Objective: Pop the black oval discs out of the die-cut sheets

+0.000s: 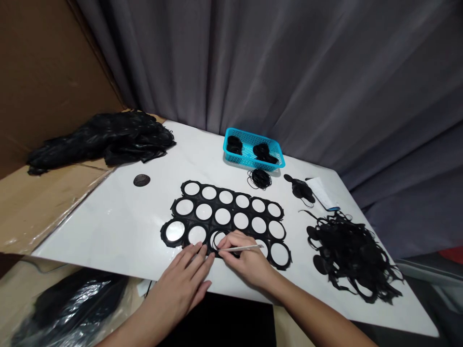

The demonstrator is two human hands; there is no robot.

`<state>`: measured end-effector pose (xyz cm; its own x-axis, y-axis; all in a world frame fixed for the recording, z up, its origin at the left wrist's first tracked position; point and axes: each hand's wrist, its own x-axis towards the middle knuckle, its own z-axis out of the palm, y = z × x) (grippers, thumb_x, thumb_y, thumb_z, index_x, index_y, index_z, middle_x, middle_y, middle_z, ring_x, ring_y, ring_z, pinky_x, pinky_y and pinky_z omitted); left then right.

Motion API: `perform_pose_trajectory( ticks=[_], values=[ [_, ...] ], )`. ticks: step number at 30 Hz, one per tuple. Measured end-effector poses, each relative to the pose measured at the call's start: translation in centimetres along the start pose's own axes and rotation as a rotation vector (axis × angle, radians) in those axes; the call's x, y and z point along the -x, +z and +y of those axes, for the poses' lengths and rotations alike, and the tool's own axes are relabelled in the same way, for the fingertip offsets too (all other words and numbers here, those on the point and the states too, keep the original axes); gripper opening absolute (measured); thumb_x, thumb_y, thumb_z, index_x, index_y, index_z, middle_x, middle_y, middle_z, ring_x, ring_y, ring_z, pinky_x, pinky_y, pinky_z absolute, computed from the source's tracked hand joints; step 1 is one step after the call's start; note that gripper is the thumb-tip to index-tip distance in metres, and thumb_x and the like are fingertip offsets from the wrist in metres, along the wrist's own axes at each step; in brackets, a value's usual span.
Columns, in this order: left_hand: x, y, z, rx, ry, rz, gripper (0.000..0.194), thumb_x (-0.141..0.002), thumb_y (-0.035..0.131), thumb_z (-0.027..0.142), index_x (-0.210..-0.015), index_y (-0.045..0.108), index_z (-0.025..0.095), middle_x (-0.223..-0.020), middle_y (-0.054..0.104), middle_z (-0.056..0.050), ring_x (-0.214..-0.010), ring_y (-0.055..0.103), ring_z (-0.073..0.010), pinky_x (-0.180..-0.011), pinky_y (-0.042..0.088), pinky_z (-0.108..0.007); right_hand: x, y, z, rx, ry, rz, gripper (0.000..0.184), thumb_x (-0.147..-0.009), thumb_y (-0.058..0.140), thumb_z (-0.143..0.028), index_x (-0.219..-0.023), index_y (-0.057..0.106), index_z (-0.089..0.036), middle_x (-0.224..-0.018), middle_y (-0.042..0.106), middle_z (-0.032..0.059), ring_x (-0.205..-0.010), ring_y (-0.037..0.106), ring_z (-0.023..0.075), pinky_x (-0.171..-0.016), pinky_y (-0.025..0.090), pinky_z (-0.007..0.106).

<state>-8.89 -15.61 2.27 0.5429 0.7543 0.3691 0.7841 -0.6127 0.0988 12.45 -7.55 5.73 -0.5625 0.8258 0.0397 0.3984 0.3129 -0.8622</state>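
Behind the white table (119,217) hangs a grey curtain (253,72) with many vertical folds, and at the left stands a brown cardboard panel (47,77).

My black sheet (232,206) lies flat on the white tabletop, its outer edge ragged, its round openings set in three rows and showing white; a thin black ring (213,239) sits at a near-row opening, left of centre; my slim pale tool (241,248) points left, its tip beside that ring.
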Motion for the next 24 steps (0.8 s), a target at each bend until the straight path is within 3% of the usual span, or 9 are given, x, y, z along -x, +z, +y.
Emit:
perform_pose_trajectory(
  ticks=[16,19,24],
  values=[
    [0.1,0.2,0.0,0.028,-0.005,-0.018,0.04,-0.098,0.052,0.022,-0.137,0.056,0.014,-0.131,0.064,-0.012,-0.128,0.052,-0.0318,-0.105,0.042,-0.046,0.0,0.4,0.1,0.025,-0.001,0.035,0.019,-0.09,0.062,-0.013,-0.075,0.057,-0.022,-0.087,0.07,0.0002,-0.088,0.063,0.0183,-0.085,0.046,0.033],
    [0.1,0.3,0.1,0.03,-0.008,0.002,0.038,-0.099,0.049,0.021,-0.134,0.058,0.013,-0.129,0.065,-0.013,-0.126,0.054,-0.0321,-0.104,0.042,-0.047,0.8,1.2,0.5,0.129,-0.126,0.057,0.015,-0.092,0.06,-0.013,-0.08,0.058,-0.022,-0.095,0.071,0.0023,-0.09,0.062,0.0193,-0.083,0.046,0.034],
    [-0.1,0.4,0.2,0.042,-0.019,0.044,0.037,-0.099,0.045,0.02,-0.132,0.06,0.014,-0.125,0.067,-0.011,-0.124,0.055,-0.03,-0.106,0.039,-0.046,1.4,2.3,1.4,0.539,-0.468,0.091,0.015,-0.094,0.049,-0.01,-0.099,0.061,-0.017,-0.118,0.07,0.0133,-0.099,0.06,0.0264,-0.083,0.042,0.042]
  ],
)
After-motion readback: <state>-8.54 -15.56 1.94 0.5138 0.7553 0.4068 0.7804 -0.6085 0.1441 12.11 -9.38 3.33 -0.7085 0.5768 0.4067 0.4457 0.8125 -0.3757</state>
